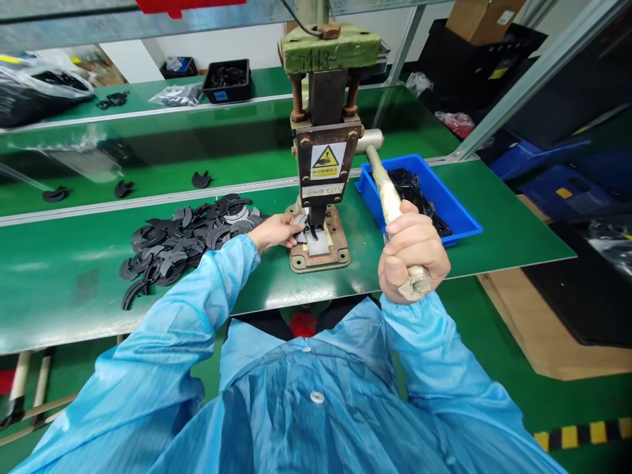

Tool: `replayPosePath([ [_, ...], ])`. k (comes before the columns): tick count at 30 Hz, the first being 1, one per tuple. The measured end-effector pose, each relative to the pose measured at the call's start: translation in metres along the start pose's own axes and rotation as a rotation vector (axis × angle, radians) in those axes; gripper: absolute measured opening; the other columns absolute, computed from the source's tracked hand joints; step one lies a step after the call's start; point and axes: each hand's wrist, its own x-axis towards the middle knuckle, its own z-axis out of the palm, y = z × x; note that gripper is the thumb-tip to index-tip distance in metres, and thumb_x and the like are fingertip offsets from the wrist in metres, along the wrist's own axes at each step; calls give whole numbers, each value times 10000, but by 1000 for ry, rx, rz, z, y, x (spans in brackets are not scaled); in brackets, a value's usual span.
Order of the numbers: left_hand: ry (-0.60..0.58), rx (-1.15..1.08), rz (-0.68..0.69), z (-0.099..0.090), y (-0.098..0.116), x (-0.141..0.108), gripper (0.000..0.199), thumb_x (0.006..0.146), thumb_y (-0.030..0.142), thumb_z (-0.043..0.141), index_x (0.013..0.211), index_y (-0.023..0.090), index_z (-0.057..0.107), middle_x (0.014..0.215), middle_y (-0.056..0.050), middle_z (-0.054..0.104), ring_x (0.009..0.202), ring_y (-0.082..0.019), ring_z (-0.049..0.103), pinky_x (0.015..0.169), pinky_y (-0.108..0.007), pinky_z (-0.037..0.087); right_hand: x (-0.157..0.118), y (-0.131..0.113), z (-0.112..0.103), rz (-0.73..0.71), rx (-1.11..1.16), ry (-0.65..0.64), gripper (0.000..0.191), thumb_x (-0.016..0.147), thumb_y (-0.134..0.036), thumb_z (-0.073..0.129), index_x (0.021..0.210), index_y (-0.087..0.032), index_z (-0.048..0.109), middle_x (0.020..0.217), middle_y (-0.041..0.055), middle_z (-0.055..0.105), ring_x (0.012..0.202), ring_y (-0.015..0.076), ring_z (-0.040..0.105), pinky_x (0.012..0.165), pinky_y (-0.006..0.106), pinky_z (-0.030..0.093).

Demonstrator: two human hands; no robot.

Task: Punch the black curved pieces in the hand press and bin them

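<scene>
A hand press (323, 158) stands upright on the green bench, its ram low over the base plate (340, 230). My right hand (413, 253) is wrapped round the press's lever (382, 174), which slants down toward me. At the left of the ram, my left hand (279, 230) pinches a curved dark grey plastic piece (299, 227), partly under the fingers. The piece's inner end is beside the ram tip; whether they touch I cannot tell. Left of that hand lies a loose pile of similar curved black and grey pieces (182, 240).
A blue bin (464, 227) with black parts stands right of the press, behind the lever. Across the rail, several curved pieces (201, 180) lie on a green belt. A black bin (226, 92) and bagged parts (180, 94) sit farther back. A metal post (533, 72) slants at right.
</scene>
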Motion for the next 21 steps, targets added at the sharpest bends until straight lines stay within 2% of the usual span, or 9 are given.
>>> replayPosePath([
  [3,-69,-16,-82,-2,5,-3,285,987,330,815,849,174,621,565,-23,686,450,-100,633,489,-162,511,-3,0,1,-1,-2,8,360,948,-406,744,702,-250,534,689,-34,582,882,189,700,1117,642,568],
  [6,-69,-49,-110,-1,5,-5,253,1009,327,788,882,173,632,578,-41,707,462,-115,659,496,-167,523,-1,-1,6,1,6,21,376,948,-411,744,699,-241,518,688,-40,576,869,176,688,1118,628,576],
  [10,-49,-116,-90,4,-2,-6,280,999,349,803,885,175,615,598,-45,714,490,-126,687,523,-178,547,36,-2,14,-67,61,61,302,950,-457,761,816,-250,587,729,-44,545,866,151,684,1093,542,618],
  [12,-40,-153,-53,6,-7,-8,301,991,368,814,885,177,607,595,-28,695,498,-123,688,527,-176,548,70,1,16,-94,65,19,272,963,-504,750,1047,-259,666,899,-10,623,981,165,721,1104,504,625],
  [14,-37,-192,3,7,-12,-14,321,983,390,824,891,178,602,627,-12,695,509,-113,688,531,-175,551,102,8,14,-76,68,-69,479,974,-569,723,1339,-273,627,1199,47,666,1240,208,717,1199,503,580],
  [16,-34,-228,81,4,-19,-28,350,970,425,835,900,180,596,683,-7,713,533,-105,696,539,-176,560,115,19,10,-41,50,-123,630,975,-604,709,1495,-297,531,1418,75,618,1397,229,658,1234,492,553],
  [18,-39,-258,172,-1,-26,-49,401,946,487,847,900,186,587,697,-3,716,560,-112,711,538,-180,564,99,28,6,20,-24,-85,630,974,-555,731,1506,-297,512,1427,86,618,1337,207,678,1163,451,592],
  [20,-53,-278,255,-5,-32,-75,473,909,568,857,872,196,566,650,7,689,559,-129,714,523,-190,561,59,32,7,150,-81,-48,557,959,-463,774,1443,-280,569,1288,67,663,1177,168,711,1078,396,626],
  [21,-64,-284,289,-5,-35,-88,502,890,601,860,859,201,558,629,11,675,551,-137,710,515,-197,559,33,30,9,282,-68,-106,447,957,-433,780,1345,-270,628,1175,41,697,1081,148,728,1036,372,639],
])
